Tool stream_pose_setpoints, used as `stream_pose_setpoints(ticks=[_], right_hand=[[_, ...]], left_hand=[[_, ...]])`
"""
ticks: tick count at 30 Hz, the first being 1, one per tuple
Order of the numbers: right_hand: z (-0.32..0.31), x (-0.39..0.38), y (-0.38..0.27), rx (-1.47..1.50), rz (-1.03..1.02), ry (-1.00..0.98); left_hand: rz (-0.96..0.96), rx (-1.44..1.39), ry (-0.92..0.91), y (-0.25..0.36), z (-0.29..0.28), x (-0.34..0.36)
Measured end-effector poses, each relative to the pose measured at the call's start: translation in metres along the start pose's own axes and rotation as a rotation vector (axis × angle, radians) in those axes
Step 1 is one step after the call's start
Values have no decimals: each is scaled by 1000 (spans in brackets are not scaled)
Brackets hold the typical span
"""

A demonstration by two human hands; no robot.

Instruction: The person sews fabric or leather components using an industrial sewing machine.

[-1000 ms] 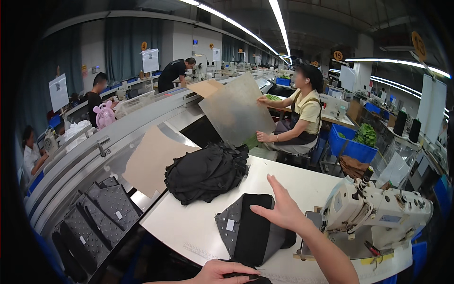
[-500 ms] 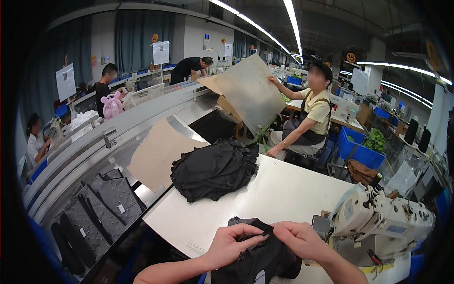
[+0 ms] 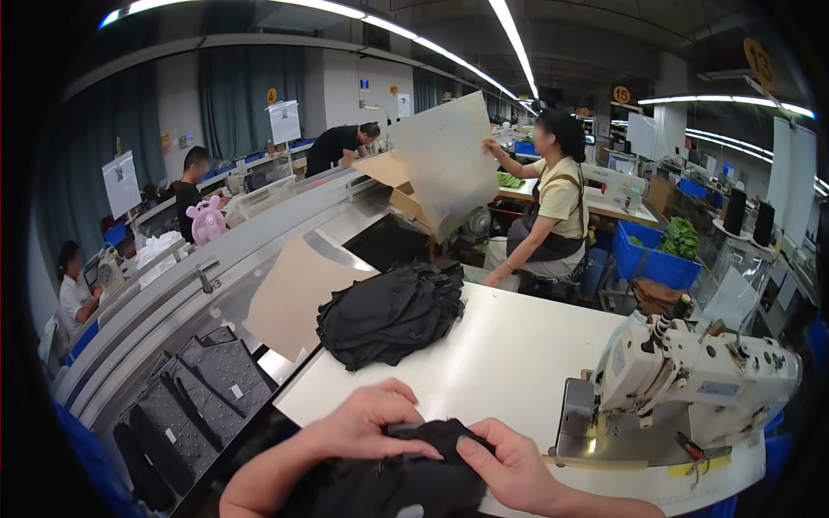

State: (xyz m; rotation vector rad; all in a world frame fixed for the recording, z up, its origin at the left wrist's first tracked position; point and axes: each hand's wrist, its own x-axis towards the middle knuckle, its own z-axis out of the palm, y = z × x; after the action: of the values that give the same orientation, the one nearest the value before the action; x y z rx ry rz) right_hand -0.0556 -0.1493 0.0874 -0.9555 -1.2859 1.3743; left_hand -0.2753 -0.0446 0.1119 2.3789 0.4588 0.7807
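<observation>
A bunched piece of black fabric [image 3: 380,490] lies between my hands at the near edge of the white table. My left hand [image 3: 367,425] pinches its upper edge between thumb and fingers. Close beside it, my right hand [image 3: 511,466] grips the same edge, thumb on top. The fabric's lower part drops out of the picture, and a small pale patch shows on it. Beyond my hands, a heaped pile of black fabric pieces [image 3: 389,315] sits on the white table [image 3: 509,345]. To the right stands a white sewing machine [image 3: 691,371].
Small red-handled snips [image 3: 691,447] lie by the machine's base. Dark grey fabric pieces [image 3: 211,371] rest in the metal trough at left, near a beige board [image 3: 298,289]. Across the table, a seated co-worker [image 3: 553,207] holds a large sheet [image 3: 445,160]. A blue crate [image 3: 656,259] stands behind.
My hands and the black fabric have come nearer and to the left, away from the sewing machine. The co-worker has turned toward the large sheet. My view has shifted slightly.
</observation>
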Motion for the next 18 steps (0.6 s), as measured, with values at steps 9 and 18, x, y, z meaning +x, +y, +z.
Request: stream_pose_setpoints(ticks=[9,18], right_hand=[[-26,33,98,713,152,527],[-128,-55,102,633,304,576]], left_hand=[[237,208,-331,7,27,121],[431,334,-389,-28,177,87]])
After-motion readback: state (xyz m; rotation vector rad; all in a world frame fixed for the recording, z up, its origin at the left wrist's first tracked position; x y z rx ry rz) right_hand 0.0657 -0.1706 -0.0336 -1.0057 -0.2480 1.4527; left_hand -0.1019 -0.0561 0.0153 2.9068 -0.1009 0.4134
